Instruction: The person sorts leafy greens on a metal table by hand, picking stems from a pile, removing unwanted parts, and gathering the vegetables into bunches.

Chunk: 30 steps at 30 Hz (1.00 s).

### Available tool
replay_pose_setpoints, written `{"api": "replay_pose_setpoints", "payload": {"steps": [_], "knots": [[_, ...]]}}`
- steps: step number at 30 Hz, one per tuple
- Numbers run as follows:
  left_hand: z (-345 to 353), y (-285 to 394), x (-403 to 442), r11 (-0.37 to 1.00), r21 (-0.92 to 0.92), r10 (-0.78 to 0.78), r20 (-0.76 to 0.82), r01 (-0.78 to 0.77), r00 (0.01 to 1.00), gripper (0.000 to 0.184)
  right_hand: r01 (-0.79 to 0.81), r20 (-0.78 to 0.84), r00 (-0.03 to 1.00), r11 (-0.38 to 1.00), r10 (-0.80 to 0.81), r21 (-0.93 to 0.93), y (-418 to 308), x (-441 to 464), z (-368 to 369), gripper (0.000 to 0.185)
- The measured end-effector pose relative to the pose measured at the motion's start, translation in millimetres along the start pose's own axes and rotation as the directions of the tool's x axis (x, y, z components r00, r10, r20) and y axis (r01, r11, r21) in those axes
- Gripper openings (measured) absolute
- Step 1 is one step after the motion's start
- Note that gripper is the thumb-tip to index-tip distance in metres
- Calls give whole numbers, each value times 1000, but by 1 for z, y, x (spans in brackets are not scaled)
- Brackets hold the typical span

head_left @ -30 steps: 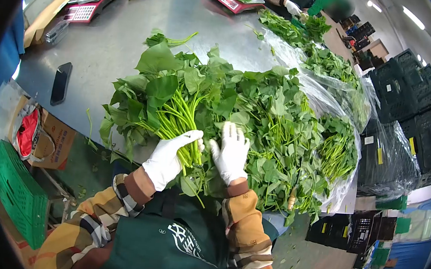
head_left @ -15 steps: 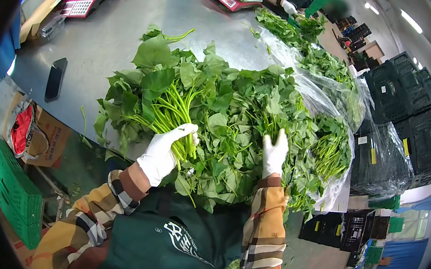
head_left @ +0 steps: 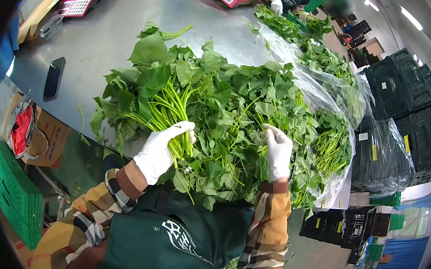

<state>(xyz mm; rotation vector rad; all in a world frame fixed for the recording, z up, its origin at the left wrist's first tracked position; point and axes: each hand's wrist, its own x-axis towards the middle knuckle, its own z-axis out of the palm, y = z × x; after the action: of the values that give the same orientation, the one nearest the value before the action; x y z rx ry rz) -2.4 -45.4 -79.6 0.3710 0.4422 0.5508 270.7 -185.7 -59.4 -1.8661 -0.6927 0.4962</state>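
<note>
My left hand point(head_left: 161, 152), in a white glove, is wrapped round a thick bunch of leafy green stems point(head_left: 169, 106). The stems' lower ends stick out below the fist, and broad leaves fan out at the top left. Over the heap of loose leafy greens point(head_left: 218, 155) is my right hand point(head_left: 278, 153), also gloved in white. Its thumb and fingers are drawn together in a pinch among the leaves; whatever is between the fingertips is too hidden to tell.
A black phone point(head_left: 54, 78) lies on the metal table point(head_left: 100, 35). Red scales point(head_left: 85, 2) stand at the back left. Plastic film point(head_left: 303, 83) with more greens runs along the right side. Across the table, a person's gloved hand point(head_left: 276, 5) is near greens. Dark crates point(head_left: 401, 90) are stacked at right.
My right hand has turned, and its fingers have gone from spread among the leaves to pinched together. The left hand still grips its bunch. The person's gloved hand opposite has shifted left.
</note>
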Motion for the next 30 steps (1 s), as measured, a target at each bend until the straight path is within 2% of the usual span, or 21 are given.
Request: {"api": "replay_pose_setpoints", "payload": {"steps": [3, 6, 9, 10, 12, 13, 14, 15, 16, 17, 20, 22, 24, 26, 27, 28, 29, 30], "knots": [[1, -1, 1, 1000, -8, 2, 0, -2, 1000, 21, 35, -90, 993, 905, -81, -424, 50, 36, -11, 22], [2, 1, -1, 1000, -7, -3, -23, 3, 1000, 21, 153, -152, 895, 610, -419, -777, 68, 37, 1, 28], [5, 5, -5, 1000, -19, -4, -57, 3, 998, 21, -8, -188, 944, 552, -271, -834, 66, 40, 5, 31], [3, 5, -5, 1000, -25, -10, -63, 9, 998, 21, 13, -167, 943, 532, -289, -846, 63, 42, 1, 32], [1, 7, -3, 999, -43, -14, -64, 11, 998, 21, 60, -184, 931, 631, -314, -773, 56, 42, -10, 34], [-1, 6, -3, 998, -54, -15, -61, 12, 998, 20, 113, -197, 929, 746, -314, -656, 47, 42, -15, 33], [-2, 6, -3, 998, -64, -20, -58, 17, 998, 20, 163, -206, 950, 935, -236, -316, 39, 40, -20, 26], [-1, 3, -4, 998, -63, -19, -62, 15, 998, 20, 132, -207, 969, 991, -136, -33, 20, 31, -28, 24], [0, 2, -3, 998, -59, -13, -62, 9, 998, 20, 93, -182, 982, 962, -47, 256, 2, 24, -36, 23], [1, 0, -2, 999, -54, -4, -60, 1, 998, 20, 21, -139, 990, 965, 16, 261, -10, 16, -36, 22], [3, 3, -3, 1000, 6, -15, -31, 16, 999, 22, -164, 104, 980, 986, 168, -41, 15, 17, -50, 23], [3, 3, -3, 1000, 4, -13, -64, 13, 998, 22, -136, 184, 975, 990, 127, 38, 21, 8, -51, 25], [-2, 1, -1, 1000, -14, -9, -51, 8, 999, 22, -116, 179, 979, 989, 99, 87, 19, -1, -49, 27], [-3, 1, -1, 1000, -16, -8, -51, 8, 999, 21, -44, 22, 999, 965, 40, 260, -15, -18, -40, 25], [-2, 1, -1, 1000, -15, -12, -49, 11, 999, 21, 47, -49, 999, 814, -23, 580, -19, -22, -38, 23], [-1, 1, -1, 1000, -15, -8, -57, 7, 998, 21, 84, -107, 994, 716, -13, 693, -15, -22, -38, 21], [0, 0, -1, 1000, -16, -3, -66, 2, 998, 21, 13, 14, 1000, 904, -21, 428, -16, -22, -42, 23], [2, 0, -2, 1000, -15, 2, -73, -3, 997, 21, -25, 129, 992, 993, 11, 112, -18, -21, -46, 26]]}}
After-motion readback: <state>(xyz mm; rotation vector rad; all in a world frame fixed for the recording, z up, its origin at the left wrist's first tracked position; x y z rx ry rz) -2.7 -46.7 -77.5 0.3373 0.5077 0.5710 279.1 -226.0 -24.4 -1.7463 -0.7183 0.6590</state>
